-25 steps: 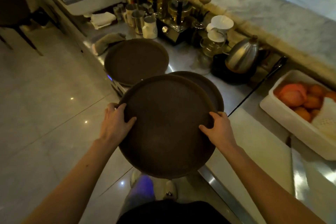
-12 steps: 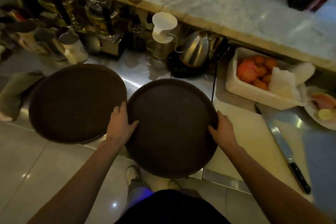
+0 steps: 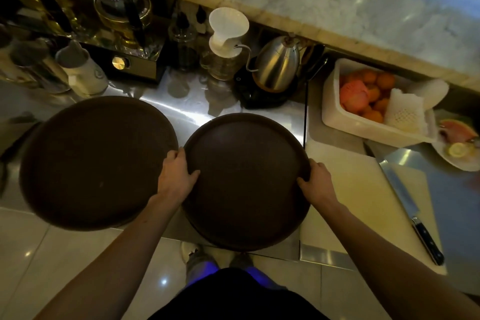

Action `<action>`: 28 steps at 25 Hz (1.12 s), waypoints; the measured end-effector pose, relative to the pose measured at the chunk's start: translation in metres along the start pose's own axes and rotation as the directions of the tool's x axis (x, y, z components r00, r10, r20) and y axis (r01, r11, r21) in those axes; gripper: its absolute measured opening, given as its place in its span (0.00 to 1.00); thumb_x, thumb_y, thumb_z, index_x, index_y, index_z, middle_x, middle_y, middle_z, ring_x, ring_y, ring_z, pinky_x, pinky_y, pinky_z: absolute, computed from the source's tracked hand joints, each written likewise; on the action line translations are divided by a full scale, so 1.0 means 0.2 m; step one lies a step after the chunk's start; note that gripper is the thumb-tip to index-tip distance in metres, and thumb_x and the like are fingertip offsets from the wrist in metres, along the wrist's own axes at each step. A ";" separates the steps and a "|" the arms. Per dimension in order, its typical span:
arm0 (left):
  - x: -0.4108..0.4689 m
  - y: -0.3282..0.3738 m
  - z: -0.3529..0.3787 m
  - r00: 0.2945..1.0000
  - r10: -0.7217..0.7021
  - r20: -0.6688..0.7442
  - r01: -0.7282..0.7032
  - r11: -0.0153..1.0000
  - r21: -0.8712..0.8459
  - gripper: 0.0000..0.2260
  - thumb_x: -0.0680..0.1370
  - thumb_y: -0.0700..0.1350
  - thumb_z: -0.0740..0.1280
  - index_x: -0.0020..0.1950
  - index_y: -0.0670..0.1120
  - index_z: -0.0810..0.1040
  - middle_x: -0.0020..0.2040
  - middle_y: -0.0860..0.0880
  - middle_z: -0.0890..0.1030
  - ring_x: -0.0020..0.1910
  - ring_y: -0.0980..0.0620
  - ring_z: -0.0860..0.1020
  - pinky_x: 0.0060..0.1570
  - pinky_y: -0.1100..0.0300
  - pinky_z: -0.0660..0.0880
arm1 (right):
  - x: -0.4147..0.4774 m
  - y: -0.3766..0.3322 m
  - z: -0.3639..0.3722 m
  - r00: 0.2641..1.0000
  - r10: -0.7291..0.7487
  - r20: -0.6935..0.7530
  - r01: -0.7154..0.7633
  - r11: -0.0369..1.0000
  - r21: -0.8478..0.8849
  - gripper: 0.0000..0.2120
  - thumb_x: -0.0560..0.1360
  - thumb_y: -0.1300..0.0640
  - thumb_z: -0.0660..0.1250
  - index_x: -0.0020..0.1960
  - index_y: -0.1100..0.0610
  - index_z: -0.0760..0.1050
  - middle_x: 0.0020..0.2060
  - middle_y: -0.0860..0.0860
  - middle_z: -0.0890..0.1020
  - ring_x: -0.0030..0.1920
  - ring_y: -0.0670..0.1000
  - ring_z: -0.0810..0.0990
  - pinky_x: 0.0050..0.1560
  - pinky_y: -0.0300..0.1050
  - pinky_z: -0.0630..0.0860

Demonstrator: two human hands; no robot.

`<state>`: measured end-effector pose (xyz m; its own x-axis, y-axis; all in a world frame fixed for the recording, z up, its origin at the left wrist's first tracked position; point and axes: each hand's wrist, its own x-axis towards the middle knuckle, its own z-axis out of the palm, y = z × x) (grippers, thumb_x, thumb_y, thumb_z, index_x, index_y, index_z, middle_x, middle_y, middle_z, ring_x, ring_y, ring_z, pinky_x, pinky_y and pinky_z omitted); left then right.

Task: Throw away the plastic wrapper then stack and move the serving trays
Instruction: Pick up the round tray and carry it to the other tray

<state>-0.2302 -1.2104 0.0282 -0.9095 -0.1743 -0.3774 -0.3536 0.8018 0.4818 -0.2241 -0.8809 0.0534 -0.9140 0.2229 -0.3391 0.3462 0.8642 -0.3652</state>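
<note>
Head view: two hands grip a round brown serving tray at a steel counter's front edge.

Left hand and right hand curl fingers over opposite rims, thumbs on top. Hanging past the edge, the tray may tip if released. Left of it lies a second tray; right, a cutting board with knife; behind, a kettle. Dim room, tiled floor.

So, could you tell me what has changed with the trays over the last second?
The held round dark brown tray came down onto the one beneath, covering it. The left hand and right hand still grip its rim; the other brown tray stayed put.
</note>
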 end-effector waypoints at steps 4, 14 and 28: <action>0.04 0.01 0.02 0.999 -0.035 0.035 0.032 0.995 0.099 0.33 0.75 0.49 0.71 0.75 0.43 0.61 0.69 0.40 0.67 0.67 0.39 0.68 0.62 0.43 0.73 | 0.06 0.00 0.05 1.000 -0.019 0.019 0.018 1.000 0.009 0.22 0.73 0.63 0.66 0.67 0.60 0.68 0.57 0.61 0.74 0.55 0.61 0.76 0.58 0.54 0.75; 0.03 0.08 0.07 0.998 -0.055 0.022 0.048 0.969 0.243 0.36 0.75 0.50 0.70 0.77 0.43 0.56 0.71 0.41 0.65 0.69 0.39 0.66 0.58 0.40 0.73 | 0.07 0.05 0.11 0.999 -0.010 0.038 0.010 1.000 0.021 0.27 0.73 0.63 0.66 0.71 0.60 0.63 0.60 0.62 0.73 0.58 0.62 0.75 0.60 0.57 0.75; -0.05 0.07 0.09 0.993 -0.062 0.097 0.023 0.932 0.362 0.41 0.74 0.52 0.70 0.78 0.41 0.51 0.74 0.39 0.60 0.70 0.37 0.64 0.61 0.44 0.72 | 0.00 0.07 0.16 0.991 0.056 0.119 -0.047 0.995 -0.084 0.28 0.75 0.59 0.64 0.73 0.60 0.59 0.65 0.60 0.70 0.62 0.62 0.70 0.58 0.56 0.74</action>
<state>-0.2231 -1.1879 0.0244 -0.8604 -0.1676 -0.4814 -0.2711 0.9502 0.1538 -0.2125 -0.8833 0.0194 -0.8614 0.2161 -0.4597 0.3694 0.8877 -0.2749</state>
